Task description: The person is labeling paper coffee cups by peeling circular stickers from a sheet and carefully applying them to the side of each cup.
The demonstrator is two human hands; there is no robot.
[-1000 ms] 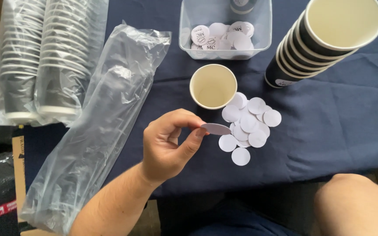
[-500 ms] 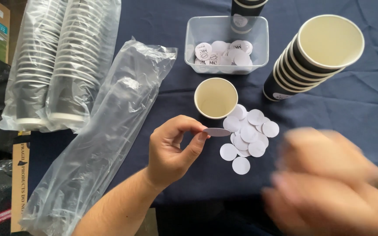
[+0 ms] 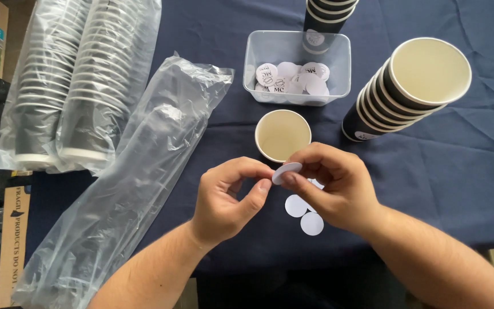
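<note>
Hands — 2, left (image 3: 224,197), right (image 3: 335,186) — pinch 1 white disc (image 3: 286,172).

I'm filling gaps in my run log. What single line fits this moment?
left hand pinching white round sticker | right hand pinching same sticker | single paper cup upright behind | loose stickers on table

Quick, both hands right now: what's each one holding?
Left hand: fingers pinched on the edge of the white round sticker.
Right hand: fingers pinched on the same sticker from the other side, just below the single paper cup.
</note>
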